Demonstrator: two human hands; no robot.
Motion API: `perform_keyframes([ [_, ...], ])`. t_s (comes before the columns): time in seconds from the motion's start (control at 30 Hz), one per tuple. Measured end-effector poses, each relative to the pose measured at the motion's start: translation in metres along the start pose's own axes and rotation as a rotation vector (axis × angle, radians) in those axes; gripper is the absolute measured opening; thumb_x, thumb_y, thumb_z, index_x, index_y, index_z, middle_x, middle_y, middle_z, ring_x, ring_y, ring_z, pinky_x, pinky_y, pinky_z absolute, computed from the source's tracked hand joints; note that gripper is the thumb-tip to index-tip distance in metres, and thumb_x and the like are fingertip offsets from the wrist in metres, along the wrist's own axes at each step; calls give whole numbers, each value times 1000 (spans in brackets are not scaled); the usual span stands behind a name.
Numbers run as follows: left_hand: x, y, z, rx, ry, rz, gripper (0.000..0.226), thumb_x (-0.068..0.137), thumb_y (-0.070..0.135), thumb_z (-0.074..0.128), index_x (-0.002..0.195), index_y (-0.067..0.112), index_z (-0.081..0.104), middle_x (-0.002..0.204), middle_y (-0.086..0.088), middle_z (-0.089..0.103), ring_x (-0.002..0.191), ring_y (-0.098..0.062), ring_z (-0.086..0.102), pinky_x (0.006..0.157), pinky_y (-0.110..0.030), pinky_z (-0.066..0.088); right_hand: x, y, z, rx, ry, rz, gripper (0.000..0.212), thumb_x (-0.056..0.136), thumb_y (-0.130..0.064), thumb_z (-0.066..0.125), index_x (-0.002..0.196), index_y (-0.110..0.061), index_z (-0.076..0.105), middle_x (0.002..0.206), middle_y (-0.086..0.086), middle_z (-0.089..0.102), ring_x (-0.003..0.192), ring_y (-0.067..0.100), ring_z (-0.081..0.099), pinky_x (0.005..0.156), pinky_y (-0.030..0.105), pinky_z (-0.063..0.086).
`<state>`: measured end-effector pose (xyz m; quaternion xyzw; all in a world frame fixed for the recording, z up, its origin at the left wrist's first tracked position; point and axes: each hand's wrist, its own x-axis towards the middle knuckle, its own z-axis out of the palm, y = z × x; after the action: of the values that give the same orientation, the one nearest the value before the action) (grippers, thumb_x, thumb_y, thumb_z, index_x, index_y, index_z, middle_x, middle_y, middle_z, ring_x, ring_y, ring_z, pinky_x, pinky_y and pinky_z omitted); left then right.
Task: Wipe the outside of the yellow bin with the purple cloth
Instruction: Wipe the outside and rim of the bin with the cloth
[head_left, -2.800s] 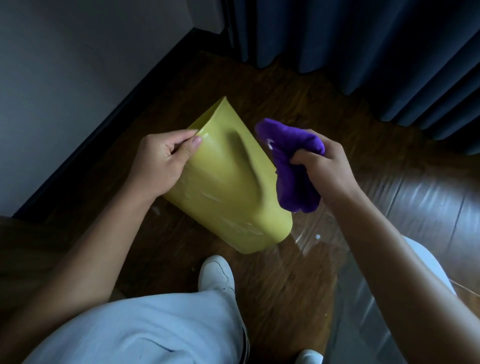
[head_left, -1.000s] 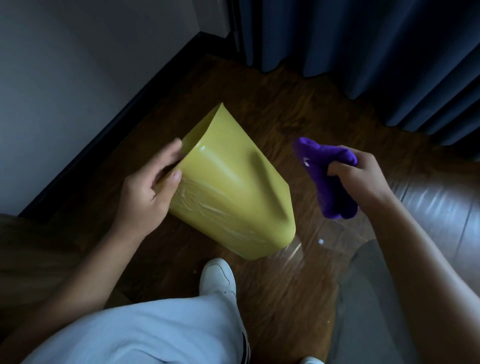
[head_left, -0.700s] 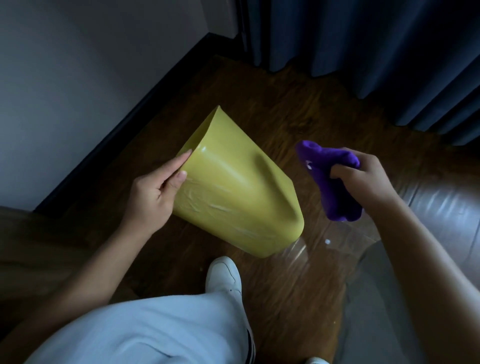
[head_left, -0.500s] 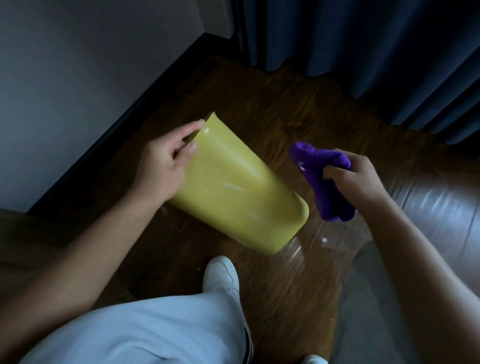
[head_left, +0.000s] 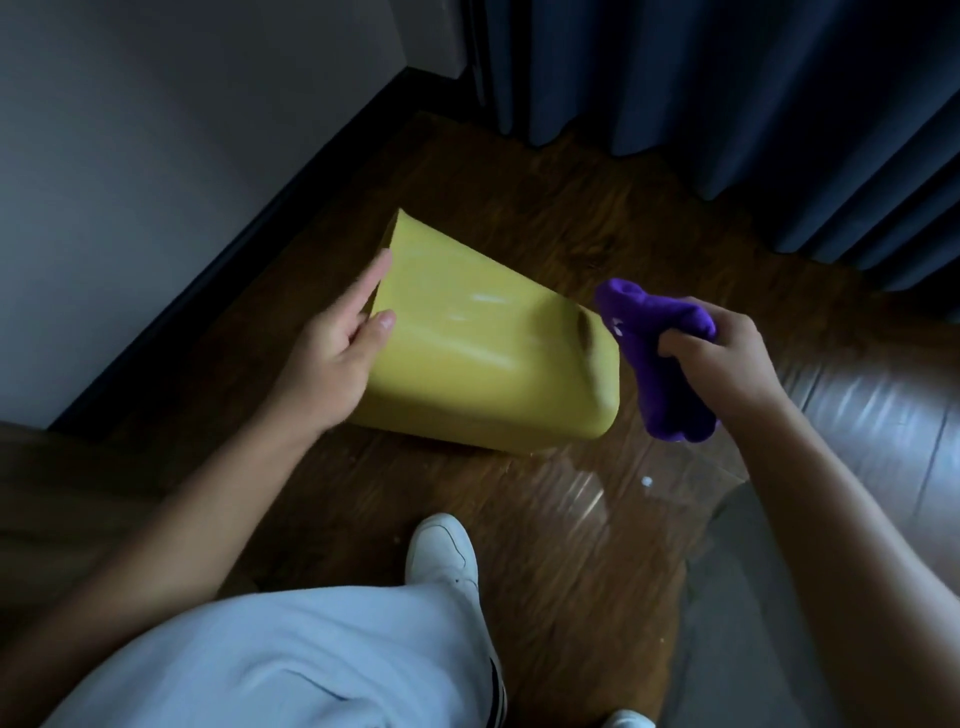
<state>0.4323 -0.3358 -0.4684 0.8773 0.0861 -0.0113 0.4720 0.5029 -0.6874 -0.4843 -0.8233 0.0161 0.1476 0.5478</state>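
Observation:
The yellow bin (head_left: 483, 358) lies tipped over above the wooden floor, its open end pointing away toward the wall and its base toward me on the right. My left hand (head_left: 337, 353) holds the bin at its rim, fingers over the edge and thumb on the outer side. My right hand (head_left: 727, 358) is closed around the bunched purple cloth (head_left: 660, 364), which hangs just right of the bin's base, close to it. Whether cloth and bin touch is unclear. The bin's inside is hidden.
A grey wall with a dark skirting board (head_left: 218, 270) runs along the left. Dark blue curtains (head_left: 727, 93) hang at the back and right. My white shoe (head_left: 441, 556) and pale trouser leg (head_left: 291, 660) are below the bin.
My left hand has turned the bin so a smooth side faces up and its base points more to the right. The cloth hand stayed beside the base, off the bin since the earliest frame.

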Motion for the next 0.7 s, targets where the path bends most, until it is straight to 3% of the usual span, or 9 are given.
perform_keyframes([
  [0.07, -5, 1, 9, -28, 104, 12, 53, 109, 30, 46, 154, 52, 30, 84, -4, 56, 67, -20, 51, 64, -33, 45, 1, -1, 2, 18, 27, -12, 43, 93, -4, 59, 97, -46, 65, 101, -3, 71, 95, 22, 68, 79, 39, 58],
  [0.23, -14, -9, 13, -86, 131, 3, 50, 104, 43, 48, 153, 49, 37, 102, 3, 48, 93, -14, 44, 83, -40, 38, 1, -3, 9, 17, 27, -21, 45, 92, -3, 58, 95, -47, 65, 98, -6, 72, 93, 18, 68, 75, 35, 57],
  [0.33, -24, -10, 11, -79, 127, -23, 54, 103, 43, 49, 154, 47, 34, 93, -18, 66, 76, -31, 57, 75, -41, 46, 1, -3, 13, 1, 15, -22, 37, 94, -8, 59, 97, -44, 67, 97, -4, 72, 91, 20, 69, 74, 36, 57],
  [0.37, -27, -11, 12, -96, 122, -30, 53, 103, 40, 50, 154, 45, 36, 97, -10, 72, 82, -27, 64, 76, -37, 51, 3, -1, 15, -2, 9, -16, 33, 95, -11, 59, 101, -42, 67, 98, -4, 72, 92, 20, 69, 72, 33, 56],
  [0.4, -30, -11, 13, -119, 117, -41, 51, 105, 35, 51, 154, 41, 38, 102, 9, 75, 91, -12, 70, 80, -28, 55, 4, 0, 19, -3, 6, -8, 28, 97, -14, 59, 106, -39, 67, 99, -5, 72, 93, 20, 69, 71, 31, 54],
  [0.47, -33, -9, 16, -134, 126, -60, 49, 107, 25, 51, 153, 35, 42, 113, 25, 69, 105, 5, 67, 84, -17, 55, 4, -5, 30, -10, 21, -22, 25, 97, -23, 60, 115, -38, 66, 107, -5, 72, 101, 21, 68, 79, 36, 57],
  [0.57, -37, -4, 22, -154, 169, -54, 47, 107, 19, 50, 153, 28, 45, 125, 22, 63, 114, 5, 64, 90, -15, 53, 0, -31, 55, -59, 37, -201, 41, 93, -38, 57, 133, -45, 57, 139, -5, 59, 125, 19, 58, 106, 50, 49],
  [0.63, -37, -2, 27, -176, 188, -49, 46, 107, 18, 50, 152, 28, 46, 127, 18, 64, 114, 3, 65, 90, -15, 53, -1, -58, 76, -117, 2, -327, 49, 95, -41, 57, 144, -38, 53, 153, -1, 48, 137, 20, 49, 115, 44, 41],
  [0.7, -35, 0, 31, -177, 221, -37, 46, 106, 18, 51, 151, 26, 47, 127, 20, 63, 113, 7, 63, 89, -12, 50, -1, -87, 101, -226, -20, -386, 52, 98, -43, 55, 150, -36, 48, 158, 3, 43, 139, 24, 47, 114, 35, 39],
])
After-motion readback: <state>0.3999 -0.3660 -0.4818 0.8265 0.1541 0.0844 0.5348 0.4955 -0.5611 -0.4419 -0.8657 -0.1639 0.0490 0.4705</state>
